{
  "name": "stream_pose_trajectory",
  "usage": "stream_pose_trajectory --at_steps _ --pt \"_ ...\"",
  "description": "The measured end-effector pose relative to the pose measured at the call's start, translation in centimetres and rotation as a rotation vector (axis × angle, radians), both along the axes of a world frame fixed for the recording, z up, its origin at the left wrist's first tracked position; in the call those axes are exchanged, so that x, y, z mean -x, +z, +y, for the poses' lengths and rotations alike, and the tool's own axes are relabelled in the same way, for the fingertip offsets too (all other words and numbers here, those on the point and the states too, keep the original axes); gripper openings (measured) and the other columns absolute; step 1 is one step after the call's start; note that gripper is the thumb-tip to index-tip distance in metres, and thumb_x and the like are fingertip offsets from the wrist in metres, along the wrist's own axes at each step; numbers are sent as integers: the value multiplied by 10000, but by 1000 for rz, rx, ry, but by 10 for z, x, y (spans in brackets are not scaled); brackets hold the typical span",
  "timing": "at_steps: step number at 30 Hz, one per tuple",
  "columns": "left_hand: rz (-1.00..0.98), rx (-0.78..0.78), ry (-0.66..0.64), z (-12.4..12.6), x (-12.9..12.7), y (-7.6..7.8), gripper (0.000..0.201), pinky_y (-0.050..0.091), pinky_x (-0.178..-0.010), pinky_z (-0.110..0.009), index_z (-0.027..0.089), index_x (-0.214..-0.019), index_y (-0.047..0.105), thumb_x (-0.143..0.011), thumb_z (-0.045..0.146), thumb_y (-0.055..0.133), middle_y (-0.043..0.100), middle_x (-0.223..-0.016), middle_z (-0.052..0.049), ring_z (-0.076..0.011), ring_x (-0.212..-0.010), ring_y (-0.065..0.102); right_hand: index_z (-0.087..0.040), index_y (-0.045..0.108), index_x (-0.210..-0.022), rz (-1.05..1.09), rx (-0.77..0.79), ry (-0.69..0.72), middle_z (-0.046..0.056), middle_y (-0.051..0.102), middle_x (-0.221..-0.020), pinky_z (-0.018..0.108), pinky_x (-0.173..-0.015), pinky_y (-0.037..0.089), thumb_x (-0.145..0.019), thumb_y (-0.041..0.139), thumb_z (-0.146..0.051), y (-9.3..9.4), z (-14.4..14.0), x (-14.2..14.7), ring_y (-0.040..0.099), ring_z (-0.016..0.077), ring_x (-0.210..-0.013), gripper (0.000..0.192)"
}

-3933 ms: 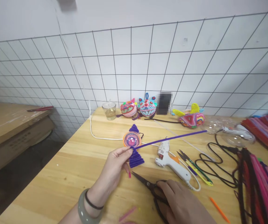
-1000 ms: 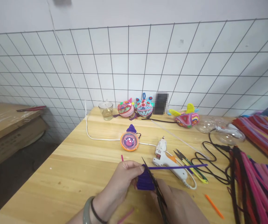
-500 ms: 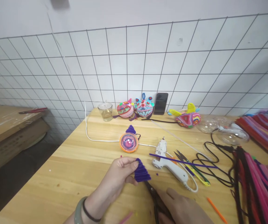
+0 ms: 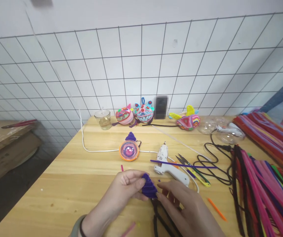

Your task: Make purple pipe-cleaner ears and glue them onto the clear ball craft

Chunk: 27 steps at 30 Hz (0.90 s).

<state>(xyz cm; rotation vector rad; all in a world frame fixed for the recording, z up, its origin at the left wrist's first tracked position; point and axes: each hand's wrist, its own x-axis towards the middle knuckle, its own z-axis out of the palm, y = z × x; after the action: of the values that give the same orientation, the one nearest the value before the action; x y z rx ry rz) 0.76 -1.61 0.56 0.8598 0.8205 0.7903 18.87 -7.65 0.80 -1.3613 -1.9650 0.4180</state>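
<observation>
Near the front of the wood surface (image 4: 64, 184), btwn both hands, is the ridged purple piece (image 4: 149, 187), tilted, narrow end up. The left hand (image 4: 124, 187) pinches it, thumb on the near face, fingers behind. The right hand (image 4: 184, 200) has thumb & fingers curved and parted at the wide end; can't tell if it grips the edge or just touches. Black scissors (image 4: 154, 204) sit under that hand, handles toward the person; can't see any firm hold on them.

To handle it well: keep the pinch light so the rows don't squash or slip out of line, adjust the edge w/ fingertips only, & check for stray ends. Best keep blades clear of skin. The purple triangle (image 4: 130, 136) at the far edge of the orange-rimmed dome (image 4: 129, 150) is prob. a good ref. for shape. Mind the glue gun (image 4: 163, 154): nozzle may be hot, & a loose purple stem (image 4: 185, 164) lies across it.
</observation>
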Motion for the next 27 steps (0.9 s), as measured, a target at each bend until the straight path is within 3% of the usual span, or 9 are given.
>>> stream_pose_trajectory --at_steps 4,7,13,17,24,27 --pt "-17 13 -21 -1 -2 -1 332 542 -564 -236 161 -846 694 -570 277 837 749 -750 -44 -151 -638 678 -210 640 -869 71 37 -32 4 646 -645 237 -523 508 -895 487 -220 -4 0 4 615 146 -547 155" --pt "2 8 -15 -1 -3 0 311 537 -553 -227 153 -789 682 -553 276 844 748 -741 -42 -144 -622 676 -207 634 -894 97 -16 -36 -4 616 -640 227 -495 486 -887 496 -198 -4 2 6 591 136 -528 138" --pt "21 -22 -70 -2 -6 -4 306 518 -507 -202 144 -781 692 -572 320 829 742 -705 -38 -118 -568 650 -212 593 -1054 116 -171 22 66 645 -898 238 -608 525 -890 487 -116 -4 5 7 631 154 -734 218" --pt "26 -26 -76 -4 -7 -6 293 515 -510 -196 151 -791 702 -587 326 819 739 -705 -28 -117 -585 653 -213 608 -1055 107 -185 48 72 657 -907 261 -686 549 -896 474 -98 -8 4 8 650 171 -814 238" --pt "75 -28 -62 -3 -8 -5 332 508 -500 -203 144 -778 714 -556 364 827 740 -684 -44 -138 -586 661 -203 636 -965 189 -142 49 51 656 -833 230 -631 540 -880 492 -105 -4 4 12 646 153 -736 194" --pt "85 -32 -18 0 -7 -5 336 510 -483 -210 140 -739 711 -523 362 842 741 -677 -44 -138 -560 652 -208 632 -956 162 -163 -44 28 634 -780 225 -584 512 -887 499 -136 -4 10 2 609 136 -655 167"
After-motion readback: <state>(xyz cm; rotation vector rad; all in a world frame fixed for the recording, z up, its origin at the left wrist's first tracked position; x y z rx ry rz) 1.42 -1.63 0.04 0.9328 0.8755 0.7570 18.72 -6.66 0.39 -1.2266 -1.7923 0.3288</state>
